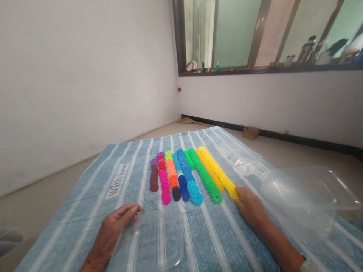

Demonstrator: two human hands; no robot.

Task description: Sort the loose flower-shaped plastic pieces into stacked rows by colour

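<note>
Rows of overlapping plastic snowflake discs lie on a striped cloth, grouped by colour. My right hand (pixel 248 204) has its fingers closed at the near end of the yellow disc row (pixel 214 170). Beside that row run a green row (pixel 205 175) and a blue row (pixel 185 166). Farther left are orange discs (pixel 171 169), a pink row (pixel 164 187) and a brown row (pixel 154 177). My left hand (pixel 120 219) is closed, thumb and fingers together, at the corner of a clear plastic tray (pixel 178 245); what its fingertips hold, if anything, is hidden.
Clear plastic containers (pixel 300 204) stand along the right of the cloth-covered table (pixel 93 177), with smaller clear pieces (pixel 245 162) behind them. A broom (pixel 187 120) and a cardboard box (pixel 250 132) lie on the floor by the wall.
</note>
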